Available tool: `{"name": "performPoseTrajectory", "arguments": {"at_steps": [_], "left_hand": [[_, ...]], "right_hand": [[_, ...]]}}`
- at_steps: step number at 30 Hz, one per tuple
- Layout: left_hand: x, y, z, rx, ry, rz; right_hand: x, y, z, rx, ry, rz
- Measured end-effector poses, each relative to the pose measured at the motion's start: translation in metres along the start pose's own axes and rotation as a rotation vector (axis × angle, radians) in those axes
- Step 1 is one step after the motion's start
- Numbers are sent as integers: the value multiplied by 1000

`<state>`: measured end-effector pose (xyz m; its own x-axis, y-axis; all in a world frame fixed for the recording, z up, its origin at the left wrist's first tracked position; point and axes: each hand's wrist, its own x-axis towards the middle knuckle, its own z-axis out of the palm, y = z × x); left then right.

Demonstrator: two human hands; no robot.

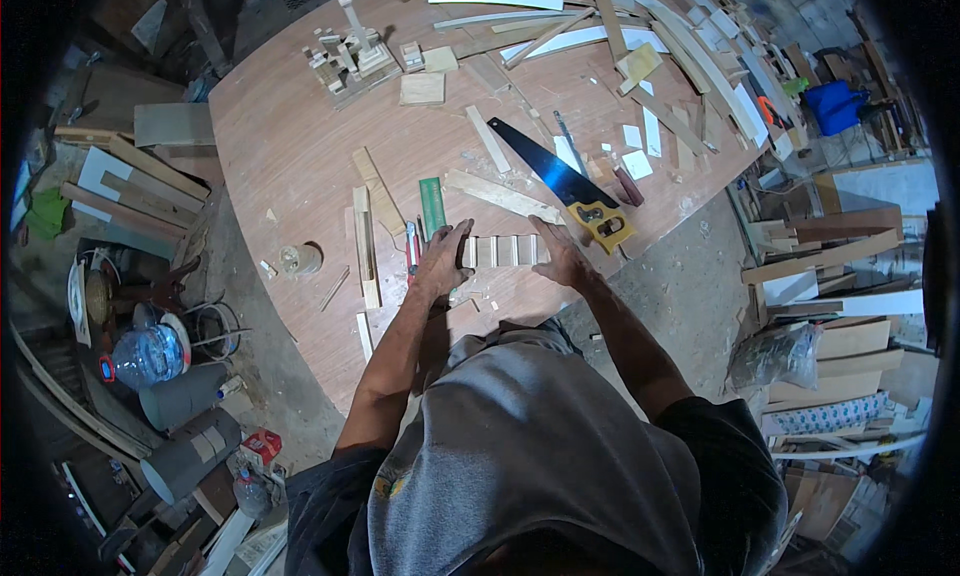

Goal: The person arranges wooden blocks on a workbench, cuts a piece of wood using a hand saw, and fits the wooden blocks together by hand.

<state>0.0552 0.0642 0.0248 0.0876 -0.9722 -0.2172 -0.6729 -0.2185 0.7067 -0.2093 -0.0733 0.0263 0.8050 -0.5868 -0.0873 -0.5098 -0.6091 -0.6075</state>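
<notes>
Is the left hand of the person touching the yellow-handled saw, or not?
Apart. The head view shows the left hand well to the left of the saw, with a pale wooden strip lying between them.

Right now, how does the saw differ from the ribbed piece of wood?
The saw has a dark blade and yellow handle; the ribbed piece is wooden with pale crossbars. The saw is longer and slanted; the ribbed piece is shorter and lies nearly straight across. Neither hand holds the saw, while the left hand and right hand grip the ribbed piece's ends. Both are longer than wide.
</notes>
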Motion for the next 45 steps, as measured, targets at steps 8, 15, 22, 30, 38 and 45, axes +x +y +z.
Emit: {"name": "performPoseTrajectory", "arguments": {"at_steps": [8,15,22,30,38,45], "left_hand": [[4,-4,2,32,-8,-7],[5,-2,3,-9,34,58],[8,-12,19,26,51,87],[7,-9,12,-2,22,94],[1,6,2,59,-29,51],[1,9,-3,9,-30,17]], "right_hand": [[-12,12,-5,63,3,37],[-2,-5,3,-56,-55,50],[3,-14,6,-197,-98,93],[6,-14,4,-223,-136,103],[4,-12,3,-205,-116,46],[2,-20,-6,-208,-73,-15]]}}
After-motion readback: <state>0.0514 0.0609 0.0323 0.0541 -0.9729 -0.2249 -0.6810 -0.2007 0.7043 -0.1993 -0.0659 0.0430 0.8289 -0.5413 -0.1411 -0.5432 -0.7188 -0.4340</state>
